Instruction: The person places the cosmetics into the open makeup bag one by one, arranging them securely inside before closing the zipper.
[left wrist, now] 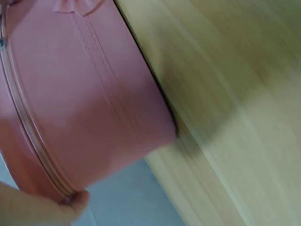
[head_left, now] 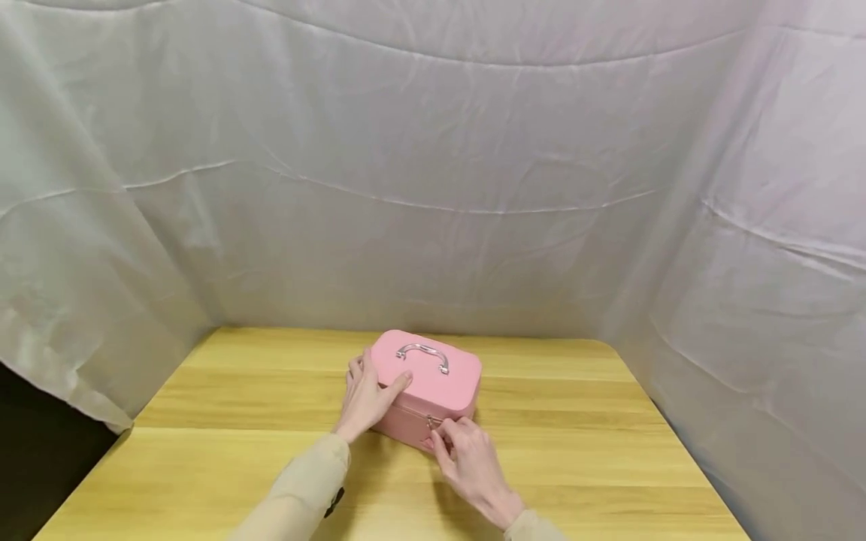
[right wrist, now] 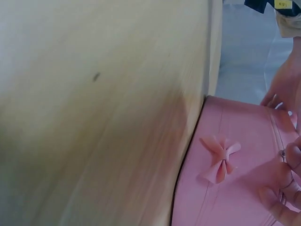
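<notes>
A pink vanity case with a silver carry handle on its lid stands closed on the wooden table. My left hand grips its left end, thumb laid over the lid's edge and fingers along the side. At the front, my right hand pinches at the zipper pull, thumb against fingertips; the fingers partly hide the pull. A zipper runs round the case below the lid. Under it, a pink bow decorates the front wall, near the right fingertips.
The wooden table has light and darker yellow bands. Pale grey cloth hangs behind it and along both sides. A dark area shows beyond the table at the lower left. Both forearms wear beige sleeves.
</notes>
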Demonstrator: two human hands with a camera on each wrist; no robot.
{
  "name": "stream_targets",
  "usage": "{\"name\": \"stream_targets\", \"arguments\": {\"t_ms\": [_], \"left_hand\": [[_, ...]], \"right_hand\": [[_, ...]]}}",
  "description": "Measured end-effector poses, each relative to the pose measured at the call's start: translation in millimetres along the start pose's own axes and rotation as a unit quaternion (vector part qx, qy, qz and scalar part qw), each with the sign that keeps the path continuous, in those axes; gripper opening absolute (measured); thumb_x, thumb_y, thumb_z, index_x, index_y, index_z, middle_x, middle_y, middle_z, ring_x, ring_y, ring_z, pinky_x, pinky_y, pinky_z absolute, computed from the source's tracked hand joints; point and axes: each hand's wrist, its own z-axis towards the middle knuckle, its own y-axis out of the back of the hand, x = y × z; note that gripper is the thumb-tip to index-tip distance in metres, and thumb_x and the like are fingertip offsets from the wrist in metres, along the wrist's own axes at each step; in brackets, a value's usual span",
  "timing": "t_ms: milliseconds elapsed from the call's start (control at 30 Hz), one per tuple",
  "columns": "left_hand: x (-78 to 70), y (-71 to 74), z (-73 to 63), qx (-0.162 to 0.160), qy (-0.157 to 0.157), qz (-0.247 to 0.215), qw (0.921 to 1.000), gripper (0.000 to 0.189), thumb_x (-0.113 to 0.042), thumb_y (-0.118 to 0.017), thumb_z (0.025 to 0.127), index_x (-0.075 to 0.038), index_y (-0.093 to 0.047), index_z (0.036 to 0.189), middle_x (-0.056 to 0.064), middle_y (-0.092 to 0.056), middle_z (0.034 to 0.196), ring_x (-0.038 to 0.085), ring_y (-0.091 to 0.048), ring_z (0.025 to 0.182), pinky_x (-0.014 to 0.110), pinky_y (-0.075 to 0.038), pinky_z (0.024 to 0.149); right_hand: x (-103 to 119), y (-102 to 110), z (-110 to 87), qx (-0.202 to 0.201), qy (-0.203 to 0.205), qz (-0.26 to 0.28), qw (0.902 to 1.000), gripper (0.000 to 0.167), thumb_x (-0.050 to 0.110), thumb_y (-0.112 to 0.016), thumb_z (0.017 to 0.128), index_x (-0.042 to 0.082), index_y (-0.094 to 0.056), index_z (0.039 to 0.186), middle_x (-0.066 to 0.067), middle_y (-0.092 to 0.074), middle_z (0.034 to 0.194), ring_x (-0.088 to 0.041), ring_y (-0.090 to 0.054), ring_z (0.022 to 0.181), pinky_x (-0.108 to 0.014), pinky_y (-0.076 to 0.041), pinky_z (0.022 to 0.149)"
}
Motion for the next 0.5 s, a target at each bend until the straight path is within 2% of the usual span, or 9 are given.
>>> {"name": "stream_targets", "arguments": {"t_ms": [167, 267, 400, 500], "left_hand": [[7.8, 4.5, 10.2, 0.035, -0.015, -0.029, 0.9988, 0.101, -0.042, -0.071, 0.091, 0.008, -0.013, 0.157, 0.036, -0.023, 0.154, 0.051, -0.024, 0.145, 0.064, -0.026, 0.122], [10.6, 8.1, 14.6, 0.051, -0.025, -0.036, 0.9978, 0.101, -0.041, -0.071, 0.091, 0.008, -0.013, 0.157, 0.035, -0.021, 0.156, 0.051, -0.024, 0.146, 0.064, -0.025, 0.122], [12.5, 10.8, 19.1, 0.075, -0.044, -0.043, 0.9953, 0.1, -0.038, -0.071, 0.091, 0.009, -0.013, 0.157, 0.035, -0.019, 0.156, 0.051, -0.024, 0.146, 0.064, -0.023, 0.123], [15.0, 13.3, 23.1, 0.098, -0.05, -0.047, 0.9928, 0.1, -0.037, -0.07, 0.092, 0.008, -0.009, 0.158, 0.034, -0.017, 0.156, 0.05, -0.023, 0.147, 0.063, -0.021, 0.124]], "right_hand": [[1, 3, 2.1, 0.006, 0.003, -0.034, 0.9994, 0.027, 0.009, -0.081, 0.075, 0.019, -0.057, 0.068, 0.012, -0.049, 0.055, 0.009, -0.033, 0.056, -0.005, -0.022, 0.049], [0, 4, 3.3, 0.008, 0.01, -0.035, 0.9993, 0.028, 0.008, -0.081, 0.073, 0.019, -0.056, 0.067, 0.011, -0.048, 0.054, 0.01, -0.029, 0.055, -0.004, -0.019, 0.049], [-3, 6, 2.2, 0.009, 0.019, -0.01, 0.9997, 0.028, 0.004, -0.079, 0.072, 0.018, -0.055, 0.066, 0.011, -0.047, 0.054, 0.011, -0.029, 0.057, -0.003, -0.02, 0.051], [-9, 10, -0.8, 0.012, 0.029, 0.028, 0.9991, 0.026, 0.002, -0.076, 0.072, 0.018, -0.056, 0.067, 0.012, -0.048, 0.058, 0.011, -0.034, 0.058, -0.001, -0.026, 0.052]]}}
